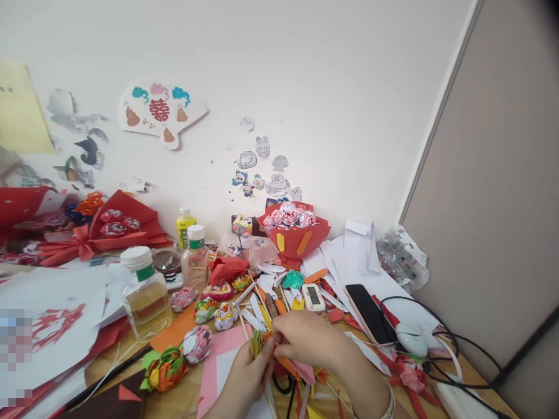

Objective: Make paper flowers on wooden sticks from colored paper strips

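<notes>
My left hand (248,372) is closed around a folded paper flower (256,344) in green and orange stripes. Its thumb lies along the paper near the middle of the table's front. Right beside it, my right hand (303,340) pinches at the flower's right side; what sits between its fingertips is hidden. Pink and white paper sheets (210,372) lie under the left hand. Close by on the left are an orange, yellow and green paper flower (168,368) and a pink and white paper flower (197,343). Paper strips and thin sticks are strewn behind the hands.
A bottle of yellowish liquid (146,302) stands at the left, with another clear bottle (195,256) behind it. A red-wrapped bouquet (294,238) rests against the wall. To the right lie a white timer (313,298), a phone (369,314), a white mouse (411,338) and black cables.
</notes>
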A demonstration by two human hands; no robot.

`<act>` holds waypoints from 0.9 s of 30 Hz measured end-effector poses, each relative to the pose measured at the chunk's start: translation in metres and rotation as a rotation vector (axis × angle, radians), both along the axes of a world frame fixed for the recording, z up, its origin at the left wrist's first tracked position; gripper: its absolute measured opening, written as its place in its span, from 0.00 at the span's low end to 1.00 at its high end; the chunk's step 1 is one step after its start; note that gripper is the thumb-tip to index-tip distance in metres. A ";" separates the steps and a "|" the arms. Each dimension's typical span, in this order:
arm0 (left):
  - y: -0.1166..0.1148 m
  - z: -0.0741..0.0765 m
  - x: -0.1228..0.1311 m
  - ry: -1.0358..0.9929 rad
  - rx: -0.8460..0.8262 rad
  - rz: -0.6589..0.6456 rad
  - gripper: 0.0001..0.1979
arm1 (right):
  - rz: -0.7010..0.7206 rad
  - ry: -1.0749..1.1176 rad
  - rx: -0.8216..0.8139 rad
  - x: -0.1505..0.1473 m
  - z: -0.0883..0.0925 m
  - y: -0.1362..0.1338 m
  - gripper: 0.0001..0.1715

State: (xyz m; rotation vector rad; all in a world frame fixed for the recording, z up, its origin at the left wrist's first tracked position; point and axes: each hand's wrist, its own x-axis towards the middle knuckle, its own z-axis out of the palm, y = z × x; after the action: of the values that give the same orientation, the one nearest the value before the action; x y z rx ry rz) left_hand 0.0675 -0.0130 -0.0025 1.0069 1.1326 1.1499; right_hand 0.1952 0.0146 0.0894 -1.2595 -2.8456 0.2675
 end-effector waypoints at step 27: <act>0.005 -0.011 -0.001 -0.095 0.055 -0.022 0.26 | -0.049 -0.022 -0.160 0.025 0.006 0.007 0.11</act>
State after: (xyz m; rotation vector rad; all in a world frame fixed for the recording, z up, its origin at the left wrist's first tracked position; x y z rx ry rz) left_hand 0.0663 -0.0082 -0.0136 0.9936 1.0175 1.2042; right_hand 0.2202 0.0212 0.0952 -1.3656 -2.8566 0.4924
